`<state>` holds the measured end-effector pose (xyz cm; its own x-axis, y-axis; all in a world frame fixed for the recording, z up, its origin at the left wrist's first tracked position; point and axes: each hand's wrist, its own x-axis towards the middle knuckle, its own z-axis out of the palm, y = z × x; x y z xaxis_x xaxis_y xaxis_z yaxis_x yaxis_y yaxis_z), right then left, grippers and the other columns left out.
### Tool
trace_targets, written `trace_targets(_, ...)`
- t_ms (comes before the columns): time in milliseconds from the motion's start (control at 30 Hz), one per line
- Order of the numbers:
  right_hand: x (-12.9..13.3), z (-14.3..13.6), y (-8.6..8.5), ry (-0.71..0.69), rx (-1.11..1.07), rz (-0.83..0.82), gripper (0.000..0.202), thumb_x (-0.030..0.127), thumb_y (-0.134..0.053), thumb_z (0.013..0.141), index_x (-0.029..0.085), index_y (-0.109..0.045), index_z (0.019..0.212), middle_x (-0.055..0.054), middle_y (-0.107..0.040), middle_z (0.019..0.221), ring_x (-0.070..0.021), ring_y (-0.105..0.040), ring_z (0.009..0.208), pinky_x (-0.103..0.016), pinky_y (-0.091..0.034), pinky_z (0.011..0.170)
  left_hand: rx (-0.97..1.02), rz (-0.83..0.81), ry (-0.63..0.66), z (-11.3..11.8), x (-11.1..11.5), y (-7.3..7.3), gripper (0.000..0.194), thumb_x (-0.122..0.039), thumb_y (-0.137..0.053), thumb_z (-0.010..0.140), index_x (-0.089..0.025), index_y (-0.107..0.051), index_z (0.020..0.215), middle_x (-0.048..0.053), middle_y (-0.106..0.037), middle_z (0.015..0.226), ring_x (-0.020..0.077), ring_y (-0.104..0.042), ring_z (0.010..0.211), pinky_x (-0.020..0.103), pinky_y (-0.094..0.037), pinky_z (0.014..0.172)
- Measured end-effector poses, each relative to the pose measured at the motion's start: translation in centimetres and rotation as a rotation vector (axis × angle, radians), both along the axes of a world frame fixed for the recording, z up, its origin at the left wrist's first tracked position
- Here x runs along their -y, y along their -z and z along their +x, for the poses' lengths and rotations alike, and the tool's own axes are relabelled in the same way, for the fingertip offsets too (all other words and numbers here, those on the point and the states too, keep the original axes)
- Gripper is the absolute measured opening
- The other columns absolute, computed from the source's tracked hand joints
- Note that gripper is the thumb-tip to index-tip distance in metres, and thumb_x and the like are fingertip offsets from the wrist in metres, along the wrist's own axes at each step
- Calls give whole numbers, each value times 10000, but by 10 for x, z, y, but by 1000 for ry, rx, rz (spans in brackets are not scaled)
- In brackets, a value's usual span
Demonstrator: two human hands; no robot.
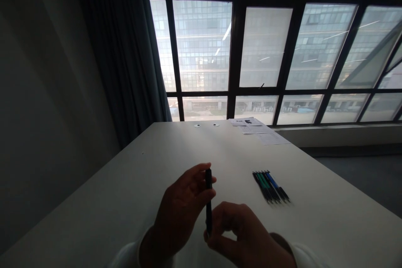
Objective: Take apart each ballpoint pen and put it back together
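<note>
A dark pen (209, 207) is held nearly upright above the table between my two hands. My left hand (182, 205) grips its upper part, the index fingertip near the top end and the thumb against its side. Lower down, my right hand (238, 228) pinches the pen's bottom end between thumb and fingers. To the right on the white table (119, 201), several pens (270, 187) lie side by side in a slanted row, some with green barrels and one with blue.
Printed papers (251, 126) lie at the table's far right corner. Two round white pieces with dark centres (206, 125) sit near the far edge. A dark curtain (125, 50) hangs at left, and a large framed window (202, 46) stands behind the table.
</note>
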<state>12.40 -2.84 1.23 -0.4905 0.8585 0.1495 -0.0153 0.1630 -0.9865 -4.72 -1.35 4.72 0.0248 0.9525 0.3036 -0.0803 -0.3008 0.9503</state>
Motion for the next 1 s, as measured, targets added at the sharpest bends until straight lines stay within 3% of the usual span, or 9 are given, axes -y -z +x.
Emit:
trace_targets(200,0,-1,-5,-25,4,21,106,138,-719,761,156,-618,788,-34,-683,800,-153,-636,762,-282,-523,771,-35,7,25,-1,1,1,565,-239,-766,789,-299,-589,1322,50,-722,1067,208,-695,964,310,-607,820)
trace_targets(400,0,1,-1,-27,51,44,95,150,-716,775,163,-634,821,-27,-689,827,-147,-642,781,-273,-516,800,-64,13,37,-2,2,0,539,-223,-743,813,-291,-562,1316,42,-703,1069,204,-671,1017,307,-586,859)
trace_targets(600,0,2,3,0,102,47,102,133,-715,759,167,-627,798,-20,-674,828,-150,-629,794,-289,-506,834,-78,56,65,-1,1,1,428,-173,-755,784,-256,-593,1171,37,-701,997,195,-672,979,289,-578,830)
trace_targets(900,0,3,1,-7,75,45,130,116,-719,732,162,-613,792,-13,-654,782,-146,-608,753,-286,-500,790,-81,16,41,-3,-1,-4,443,-200,-762,768,-236,-579,1170,46,-711,967,200,-690,879,313,-593,756)
trace_targets(1000,-1,2,-1,19,49,64,107,142,-706,765,164,-611,807,0,-638,763,-132,-580,728,-260,-481,738,-24,-12,-19,1,-5,-5,527,-270,-748,782,-231,-544,1267,65,-719,1013,195,-700,791,348,-611,715)
